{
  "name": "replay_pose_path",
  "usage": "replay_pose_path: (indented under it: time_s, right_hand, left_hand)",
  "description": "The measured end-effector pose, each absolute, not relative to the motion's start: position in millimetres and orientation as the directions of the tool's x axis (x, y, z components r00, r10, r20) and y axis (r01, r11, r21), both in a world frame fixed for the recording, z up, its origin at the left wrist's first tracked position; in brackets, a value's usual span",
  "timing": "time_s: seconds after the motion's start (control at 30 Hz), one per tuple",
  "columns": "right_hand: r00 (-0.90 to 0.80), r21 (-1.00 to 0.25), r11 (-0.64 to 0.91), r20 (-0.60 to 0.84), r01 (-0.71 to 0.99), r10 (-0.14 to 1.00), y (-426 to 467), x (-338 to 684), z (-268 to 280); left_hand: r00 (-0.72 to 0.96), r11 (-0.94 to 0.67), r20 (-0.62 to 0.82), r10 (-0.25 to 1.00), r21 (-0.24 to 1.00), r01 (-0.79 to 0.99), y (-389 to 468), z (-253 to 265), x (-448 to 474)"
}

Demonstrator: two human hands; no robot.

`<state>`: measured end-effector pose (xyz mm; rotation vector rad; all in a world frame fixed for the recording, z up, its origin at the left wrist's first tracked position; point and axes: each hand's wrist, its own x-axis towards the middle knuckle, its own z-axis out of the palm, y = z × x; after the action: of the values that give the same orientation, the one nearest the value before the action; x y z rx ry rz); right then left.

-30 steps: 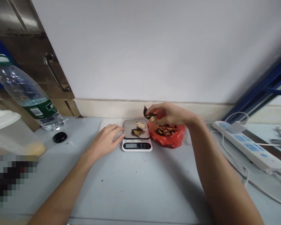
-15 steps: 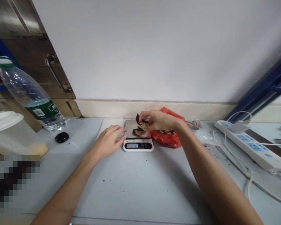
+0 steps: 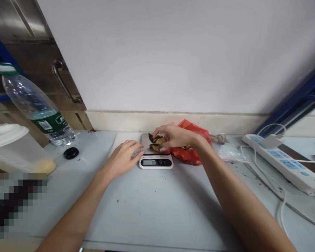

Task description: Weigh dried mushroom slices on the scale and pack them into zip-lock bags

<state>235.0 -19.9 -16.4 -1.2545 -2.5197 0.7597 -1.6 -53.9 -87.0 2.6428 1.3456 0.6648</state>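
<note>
A small white kitchen scale with a metal plate and a lit display stands on the table near the wall. Dried, curled brown and tan peel-like pieces lie on its plate. My right hand is over the plate, its curled fingers closed on some of these pieces; part of them is hidden behind the fingers. At the scale's left edge rests my left hand, fingers apart and holding nothing. Behind my right wrist, a red plastic bag lies open with more dried pieces inside.
To the left stand a large water bottle, a lidded plastic pitcher and a round black cap. A white power strip with cables and a clear plastic bag lie at right. The wall closes off the back.
My right hand has lowered the dried pieces from just above the plate down onto it, beside the one lying there. My left hand stays by the scale.
</note>
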Motion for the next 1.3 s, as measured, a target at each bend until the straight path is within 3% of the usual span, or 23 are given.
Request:
replay_pose_path:
  time_s: [0.27,0.63,1.1,1.3]
  right_hand:
    - [-0.56,-0.553,0.436,-0.067,0.71,0.826,-20.9,234.9,-14.6]
    - [-0.606,-0.647,0.439,-0.046,0.623,0.794,-15.7,243.5,-17.6]
    - [-0.539,-0.552,0.469,0.04,0.689,0.841,-16.1,271.0,-2.0]
    - [-0.452,-0.49,0.393,-0.002,0.778,0.892,-24.5,293.8,11.9]
  left_hand:
    - [0.493,-0.585,0.329,0.806,0.311,0.749,-56.5,-85.5,1.2]
    - [0.511,-0.598,0.318,0.799,0.332,0.73,-59.7,-84.0,3.6]
    - [0.542,-0.637,0.341,0.768,0.314,0.705,-59.1,-94.0,10.2]
    - [0.524,-0.572,0.23,0.82,0.277,0.772,-56.1,-99.8,9.1]
